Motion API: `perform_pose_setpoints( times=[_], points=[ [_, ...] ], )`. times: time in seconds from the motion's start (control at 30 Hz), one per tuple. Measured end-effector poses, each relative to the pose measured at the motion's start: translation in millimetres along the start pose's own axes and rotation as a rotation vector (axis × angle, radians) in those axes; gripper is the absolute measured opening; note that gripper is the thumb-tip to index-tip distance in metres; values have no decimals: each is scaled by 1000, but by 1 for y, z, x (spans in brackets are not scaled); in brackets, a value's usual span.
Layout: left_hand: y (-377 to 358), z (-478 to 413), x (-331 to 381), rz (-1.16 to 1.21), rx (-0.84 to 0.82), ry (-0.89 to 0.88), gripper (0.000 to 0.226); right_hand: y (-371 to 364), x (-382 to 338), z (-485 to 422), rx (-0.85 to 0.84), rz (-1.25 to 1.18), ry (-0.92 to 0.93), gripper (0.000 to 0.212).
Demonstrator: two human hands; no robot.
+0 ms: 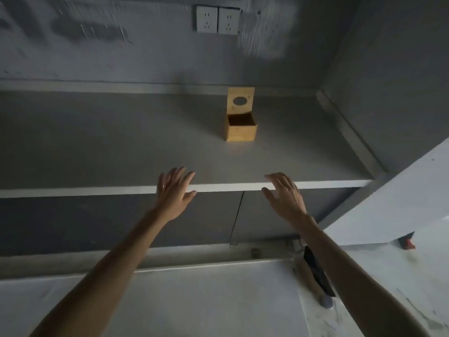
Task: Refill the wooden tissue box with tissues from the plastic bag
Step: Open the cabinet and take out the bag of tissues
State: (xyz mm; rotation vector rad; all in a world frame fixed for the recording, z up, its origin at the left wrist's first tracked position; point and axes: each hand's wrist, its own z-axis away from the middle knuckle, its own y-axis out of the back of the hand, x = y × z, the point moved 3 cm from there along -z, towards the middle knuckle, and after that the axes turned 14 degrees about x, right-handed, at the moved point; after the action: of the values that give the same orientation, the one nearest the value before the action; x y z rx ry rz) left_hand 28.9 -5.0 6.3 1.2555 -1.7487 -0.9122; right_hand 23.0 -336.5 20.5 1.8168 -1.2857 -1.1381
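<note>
A small wooden tissue box (241, 132) stands on the grey counter (121, 142), right of centre and near the back wall. Its lid (240, 100), with an oval hole, is tipped up against the wall, and the inside looks dark with no tissues showing. My left hand (173, 193) hovers over the counter's front edge with fingers spread, holding nothing. My right hand (285, 197) hovers beside it, also spread and holding nothing. Both hands are well short of the box. No plastic bag or tissues are in view.
Two white wall sockets (217, 19) sit on the back wall above the box. A grey side wall (388, 81) closes the counter on the right. Cabinet doors (121, 220) lie below the counter edge. A dark object (315, 273) and a red item (409, 243) lie low right.
</note>
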Motion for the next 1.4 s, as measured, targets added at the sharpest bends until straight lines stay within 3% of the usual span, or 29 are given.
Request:
perform_pose_setpoints(
  times=[0.17, 0.33, 0.57, 1.0, 1.13, 1.2, 1.27, 1.3, 1.4],
  points=[
    [-98, -6, -35, -86, 44, -44, 66, -105, 37, -17, 17, 103, 49, 58],
    [-146, 12, -54, -206, 482, -150, 53, -162, 62, -6, 383, 180, 138, 55],
    [-161, 7, -55, -175, 710, -183, 55, -180, 66, -10, 685, 183, 170, 53],
    [-150, 8, -42, -159, 552, -81, 52, -180, 67, -16, 572, 215, 166, 62],
    [-144, 41, -8, -131, 765, -20, 34, -169, 77, -16, 529, 143, 229, 46],
    [-160, 64, 21, -54, 830, -210, 32, -169, 84, -12, 570, 82, 289, 40],
    [-185, 71, 49, 9, 715, -414, 28, -172, 88, -12, 615, 22, 326, 37],
    [-199, 67, 59, 42, 626, -434, 28, -174, 89, -12, 635, 3, 333, 37],
    [-233, 39, 80, 106, 365, -331, 45, -173, 91, -15, 658, -57, 314, 36]
  ],
)
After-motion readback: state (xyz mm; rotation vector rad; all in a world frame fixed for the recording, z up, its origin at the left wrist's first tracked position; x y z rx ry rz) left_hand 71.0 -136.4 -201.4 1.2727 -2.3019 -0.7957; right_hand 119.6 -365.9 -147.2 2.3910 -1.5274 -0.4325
